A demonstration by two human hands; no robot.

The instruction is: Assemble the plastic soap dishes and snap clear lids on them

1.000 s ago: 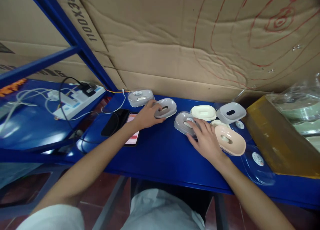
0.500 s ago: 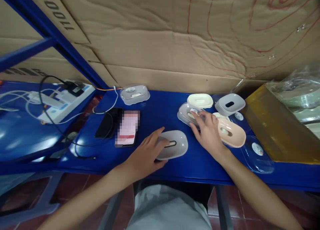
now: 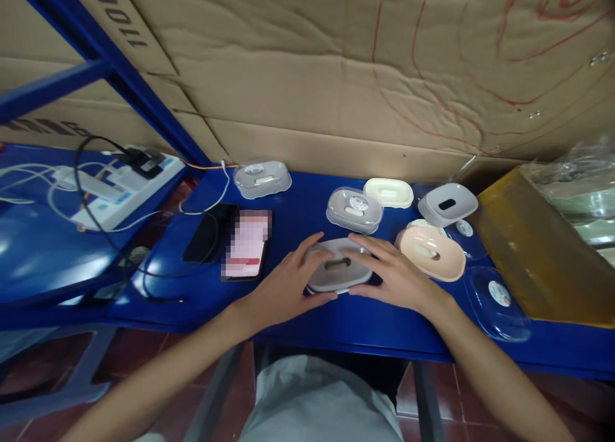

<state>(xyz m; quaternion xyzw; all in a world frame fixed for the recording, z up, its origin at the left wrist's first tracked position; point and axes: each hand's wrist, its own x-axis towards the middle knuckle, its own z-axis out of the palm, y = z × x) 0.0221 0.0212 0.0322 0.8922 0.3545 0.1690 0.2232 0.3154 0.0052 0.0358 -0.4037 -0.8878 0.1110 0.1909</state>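
A grey oval dish [image 3: 339, 277] with a dark slot sits at the table's front middle, between both hands. My left hand [image 3: 288, 278] grips its left side, fingers over the rim and thumb along the front edge. On the right side my right hand [image 3: 391, 272] holds the same dish, thumb in front and fingers over the top. Just behind it lies a grey piece with a clear cover [image 3: 343, 219] and a round sticker. A peach dish [image 3: 451, 259] rests to the right, near a cream oval piece [image 3: 396, 192] and another grey dish [image 3: 461, 205].
Clear lids [image 3: 509, 323] lie at the right. A box [image 3: 542, 262] with wrapped pieces stands beyond them. At the left are a phone [image 3: 247, 243], a black item [image 3: 204, 237], a power strip [image 3: 115, 205] with cables, and another covered grey piece [image 3: 269, 184]. Cardboard [image 3: 288, 96] stands behind.
My right hand has let go of the covered grey piece and moved down-left to the grey dish. The covered piece now sits slightly further left. My left hand stays at the dish.
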